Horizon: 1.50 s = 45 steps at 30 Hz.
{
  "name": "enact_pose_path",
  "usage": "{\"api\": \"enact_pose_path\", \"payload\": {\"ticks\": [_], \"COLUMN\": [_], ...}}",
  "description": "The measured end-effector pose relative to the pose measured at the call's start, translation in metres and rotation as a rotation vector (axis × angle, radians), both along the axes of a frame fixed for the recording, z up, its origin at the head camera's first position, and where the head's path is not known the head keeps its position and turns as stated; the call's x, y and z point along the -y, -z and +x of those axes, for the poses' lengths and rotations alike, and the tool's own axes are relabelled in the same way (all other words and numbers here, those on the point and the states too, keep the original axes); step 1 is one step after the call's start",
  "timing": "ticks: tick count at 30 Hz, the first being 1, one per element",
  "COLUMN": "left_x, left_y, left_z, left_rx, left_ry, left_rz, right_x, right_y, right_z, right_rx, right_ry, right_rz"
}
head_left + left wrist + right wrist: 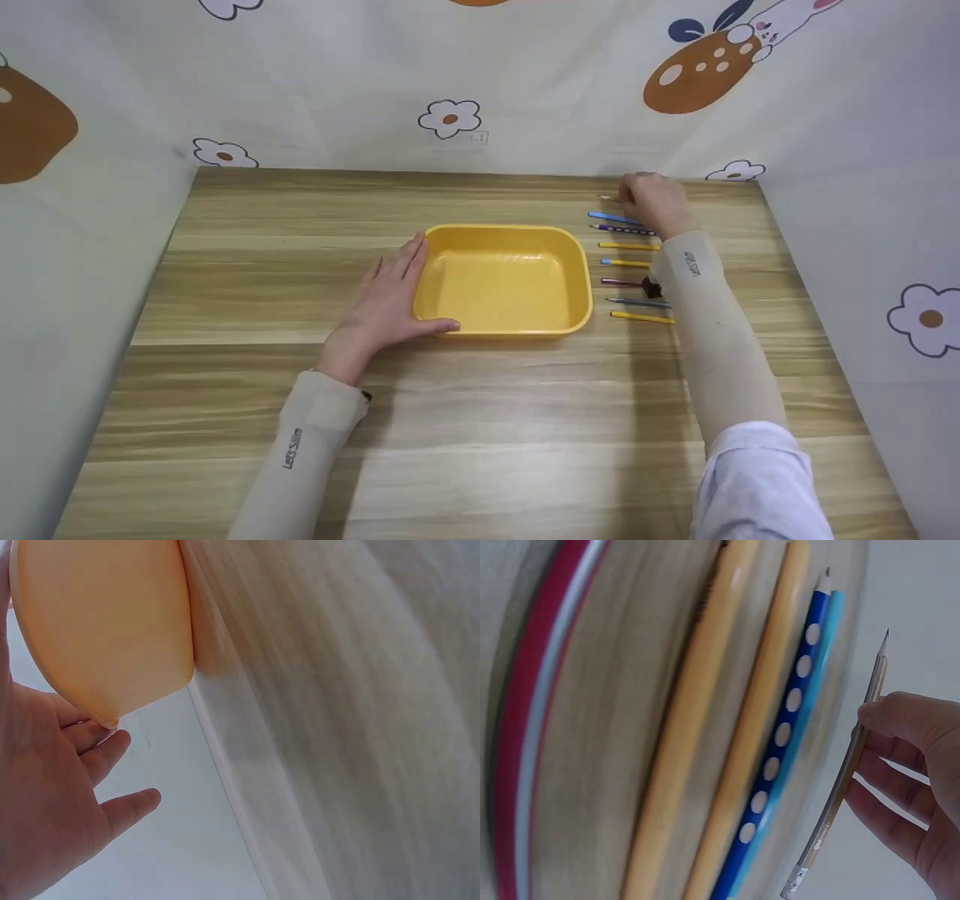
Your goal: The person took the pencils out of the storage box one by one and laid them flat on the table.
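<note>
A yellow rectangular tray (502,332) sits in the middle of the wooden table. At its left side my left hand (386,300) rests with straight fingers along the wall and the thumb over the front rim. In the left wrist view the fingertips (112,746) are right at the tray rim. My right hand (652,201), at the far right of the table, pinches a gold-brown and silver pencil (840,776) between thumb and fingers. Its sharpened point is upward in the right wrist view, its pale end downward.
Several pencils lie in a row right of the tray, among them a dotted blue one (782,735), a light blue one (802,701), a red-and-silver one (532,727) and a yellow one (641,317). Patterned white cloth (337,112) borders the table's back and sides.
</note>
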<state>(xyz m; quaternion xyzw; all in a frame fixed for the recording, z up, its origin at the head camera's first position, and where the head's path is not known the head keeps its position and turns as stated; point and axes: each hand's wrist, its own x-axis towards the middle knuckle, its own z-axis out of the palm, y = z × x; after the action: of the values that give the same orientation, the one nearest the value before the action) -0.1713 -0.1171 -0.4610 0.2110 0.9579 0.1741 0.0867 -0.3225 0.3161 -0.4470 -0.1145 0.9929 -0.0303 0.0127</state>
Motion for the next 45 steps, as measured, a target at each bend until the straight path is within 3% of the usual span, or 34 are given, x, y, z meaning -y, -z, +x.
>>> {"api": "enact_pose_path", "payload": {"ticks": [7, 13, 17, 23, 27, 33, 40, 45], "left_x": [-0.001, -0.001, 0.001, 0.003, 0.009, 0.027, 0.048, 0.059], "left_y": [0.0, 0.0, -0.001, -0.009, -0.014, -0.019, -0.023, -0.02], "left_z": [0.001, 0.0, 0.001, 0.001, -0.006, -0.017, -0.028, -0.03], "left_rx": [0.007, 0.0, -0.015, -0.034, -0.069, -0.196, -0.286, -0.279], "left_ry": [0.001, 0.0, -0.003, 0.0, -0.03, -0.136, -0.24, -0.269], "left_rz": [0.002, -0.008, -0.031, -0.065, -0.077, -0.173, -0.23, -0.22], "right_x": [-0.002, -0.002, -0.003, -0.006, -0.01, -0.018, -0.022, -0.023], "right_y": [0.014, 0.014, 0.007, -0.018, -0.033, -0.045, -0.043, -0.036], "right_z": [0.0, 0.0, 0.002, 0.015, 0.03, 0.064, 0.105, 0.127], "right_rx": [0.044, 0.082, 0.11, 0.189, 0.169, 0.033, -0.041, -0.057], "right_ry": [0.037, 0.063, 0.075, 0.119, 0.087, 0.004, -0.027, -0.009], "right_rz": [0.012, 0.001, -0.039, -0.138, -0.157, -0.126, -0.135, -0.147]}}
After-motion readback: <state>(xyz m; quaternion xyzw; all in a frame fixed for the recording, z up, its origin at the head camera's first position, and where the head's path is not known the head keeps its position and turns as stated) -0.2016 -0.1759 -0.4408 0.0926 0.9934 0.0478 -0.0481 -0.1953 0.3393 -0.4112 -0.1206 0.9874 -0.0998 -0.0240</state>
